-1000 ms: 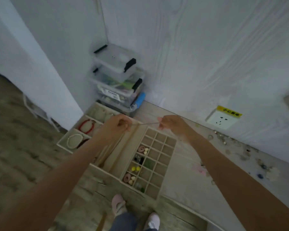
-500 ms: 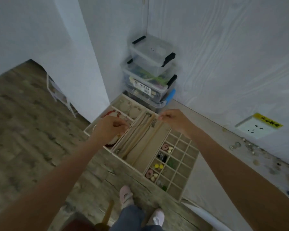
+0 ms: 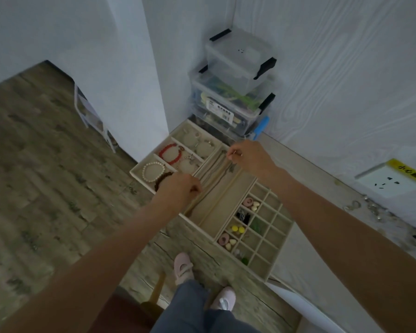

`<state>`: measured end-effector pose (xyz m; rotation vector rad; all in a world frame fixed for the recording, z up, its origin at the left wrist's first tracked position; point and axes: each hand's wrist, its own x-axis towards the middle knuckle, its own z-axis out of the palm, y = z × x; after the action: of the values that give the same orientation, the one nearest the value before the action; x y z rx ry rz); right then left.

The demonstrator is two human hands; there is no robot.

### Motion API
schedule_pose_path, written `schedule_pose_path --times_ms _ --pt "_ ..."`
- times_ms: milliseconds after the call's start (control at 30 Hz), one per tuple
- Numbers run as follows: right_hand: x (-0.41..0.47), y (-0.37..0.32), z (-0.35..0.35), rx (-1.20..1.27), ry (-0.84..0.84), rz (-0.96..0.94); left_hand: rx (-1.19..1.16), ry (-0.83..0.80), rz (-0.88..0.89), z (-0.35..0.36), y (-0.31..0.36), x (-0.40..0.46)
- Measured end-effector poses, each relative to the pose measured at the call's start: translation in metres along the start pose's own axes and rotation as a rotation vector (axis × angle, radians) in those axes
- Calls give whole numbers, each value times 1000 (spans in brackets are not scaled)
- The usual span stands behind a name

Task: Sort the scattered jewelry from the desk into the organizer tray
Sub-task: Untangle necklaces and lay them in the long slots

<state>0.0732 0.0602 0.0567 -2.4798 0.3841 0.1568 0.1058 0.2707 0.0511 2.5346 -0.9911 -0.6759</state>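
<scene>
My left hand (image 3: 178, 188) and right hand (image 3: 247, 157) pinch a thin chain (image 3: 216, 171) over a long slot of the tray (image 3: 267, 276), beside a red bracelet (image 3: 169, 153).

The tray (image 3: 277, 265) is beige, holding a red bracelet (image 3: 170, 154) and a white pearl one (image 3: 153, 171). The floor (image 3: 46, 176) is mottled grey-brown wood; the slippers (image 3: 183, 267) are pink.

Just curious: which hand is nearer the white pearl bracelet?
Left. The left hand sits just right of the white pearl bracelet; the right hand is farther off, beyond the long slots.
</scene>
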Motion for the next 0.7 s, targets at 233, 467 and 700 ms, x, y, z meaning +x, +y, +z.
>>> schedule_pose_path --times_ms 233,467,700 --pt "-2 6 10 -22 -57 -5 338 45 290 18 -5 -6" --pt "-11 9 13 -66 -87 14 625 -99 378 36 -3 -7" --pt "-15 10 15 -98 -104 26 482 -5 417 43 -10 -13"
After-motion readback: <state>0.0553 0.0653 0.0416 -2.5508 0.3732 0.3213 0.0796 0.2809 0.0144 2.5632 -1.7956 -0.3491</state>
